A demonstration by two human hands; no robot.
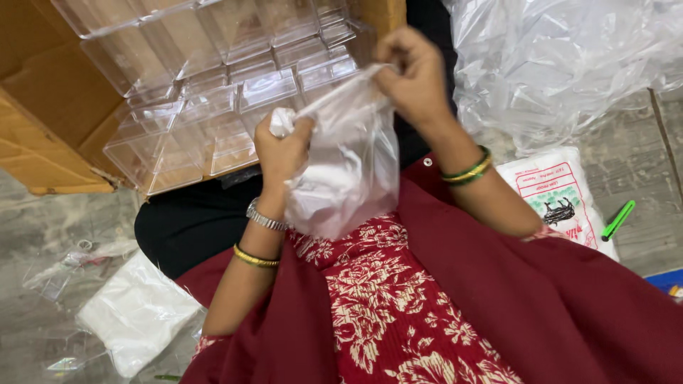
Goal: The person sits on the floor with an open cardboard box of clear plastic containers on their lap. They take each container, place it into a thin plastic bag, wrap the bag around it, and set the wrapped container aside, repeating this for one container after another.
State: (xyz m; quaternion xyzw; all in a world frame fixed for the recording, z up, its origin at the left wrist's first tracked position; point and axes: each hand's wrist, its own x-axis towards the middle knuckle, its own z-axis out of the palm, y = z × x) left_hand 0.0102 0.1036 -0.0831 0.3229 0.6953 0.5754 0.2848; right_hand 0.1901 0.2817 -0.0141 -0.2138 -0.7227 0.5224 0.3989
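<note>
Floor (pixel 43 213) grey concrete | cardboard box (pixel 50 92) at 10 o'clock | left hand (pixel 283 146), right hand (pixel 411 75) both grips clamped on clear plastic bag (pixel 348 163)

The floor (pixel 43 206) is grey and worn, and a cardboard box (pixel 50 107) rests on it at upper left with clear plastic trays (pixel 213 85) stacked in its open side. At lower left lie a flat white packet (pixel 135 313) and, beside it, crumpled clear wrappers (pixel 64 263). At upper right a heap of clear plastic bags (pixel 562 64) spreads over the floor, with a printed white packet (pixel 562 199) just below it, a green marker (pixel 617 220) near that packet's right side, and a blue thing (pixel 669 281) at the right edge, too cut off to tell.
</note>
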